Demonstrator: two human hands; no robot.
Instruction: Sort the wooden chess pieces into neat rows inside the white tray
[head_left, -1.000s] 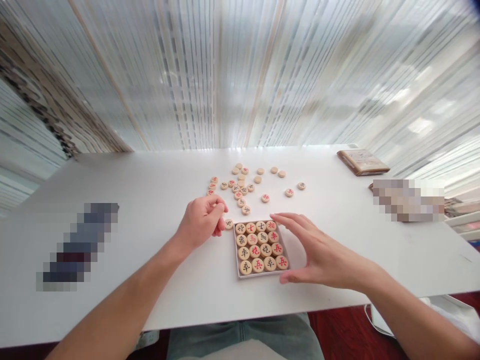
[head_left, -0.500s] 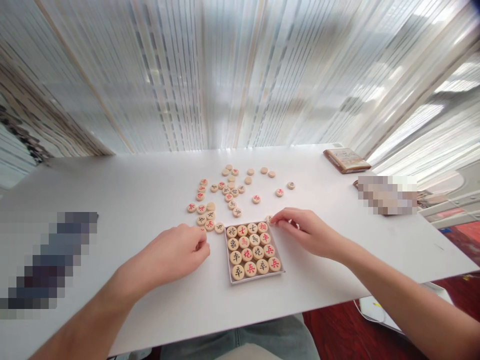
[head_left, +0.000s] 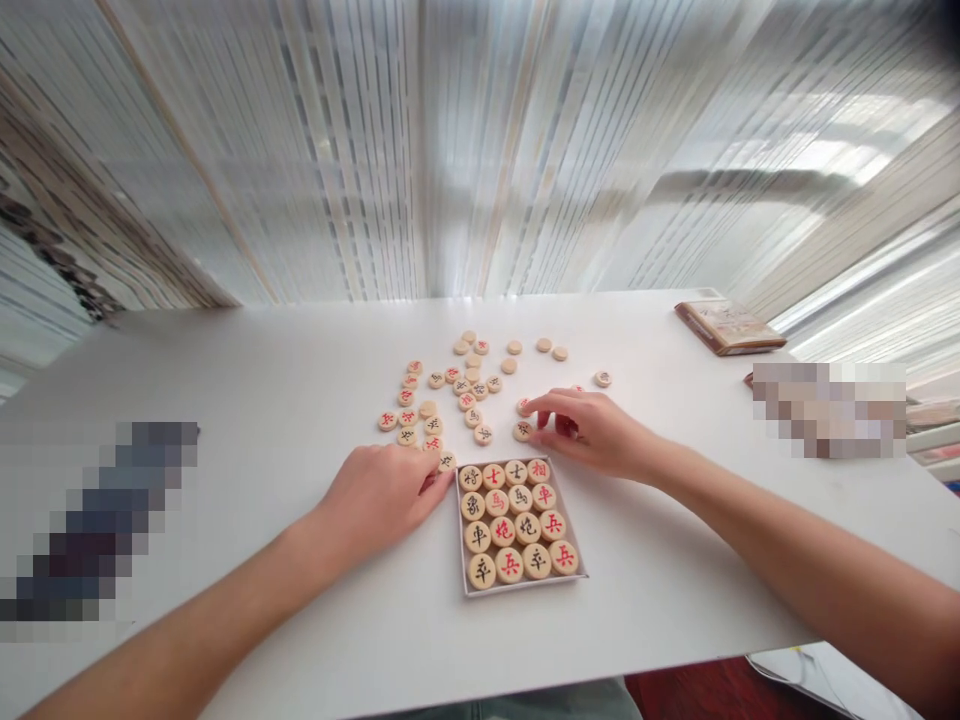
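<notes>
Near the front edge of a smooth white desk [head_left: 172, 360], a shallow square white box [head_left: 525, 587] is seen, in which sixteen round pale-wood discs marked with red or black characters [head_left: 502, 531] are arranged face up — four rows of four. Beyond the box and to its left, loose pale-wood discs [head_left: 466, 401] are scattered flat on the desk; some are shown blank side up. The left hand [head_left: 382, 490] is placed beside the box's left wall, its fingers curled inward; the fingertips are partly hidden, and whether anything is gripped cannot be told. Just beside these fingers, a black-marked disc [head_left: 448, 461] is seen near the box's upper left corner. The right hand [head_left: 589, 428] is held over the desk beyond the box, with index finger and thumb parted. By the index fingertip a red-marked disc [head_left: 523, 407] is partly covered; beside the thumb a second black-marked disc [head_left: 522, 432] is seen lying flat — contact cannot be judged. At the right, a flat brown-and-cream package [head_left: 729, 328] is set near the back edge, before a striped translucent curtain [head_left: 450, 150].
</notes>
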